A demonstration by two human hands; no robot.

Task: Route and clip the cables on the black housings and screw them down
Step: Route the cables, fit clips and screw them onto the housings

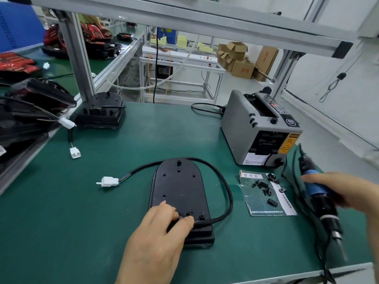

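Holding down the near end of the black housing [180, 187], the left hand [155, 232] has its fingers [171, 211] curled, pinching the cable [227, 193] where it comes onto the housing. I cannot tell if a clip sits under them. The housing lies flat in the middle of the green tabletop [82, 212]. The cable loops out to the right, goes round the far end and stops at a white plug [107, 181] on the left.

The right hand [344, 191] is wrapped tight round the screwdriver [326, 208], off to the right and well apart from the housing. It looks blurry.

I think a few things could go wrong. The screw spot is just beside the left fingers, so a tip that slips could poke them. The cable looks stiff. If the pinch lets go too soon, it may spring out of place, or the screw may bite into it. The screwdriver's own cord runs just beside the paper sheet [285, 208] with the little black screws [263, 187] on it. A quick swing could sweep them onto the floor. The wide loop could also snag the tool and drag the housing.
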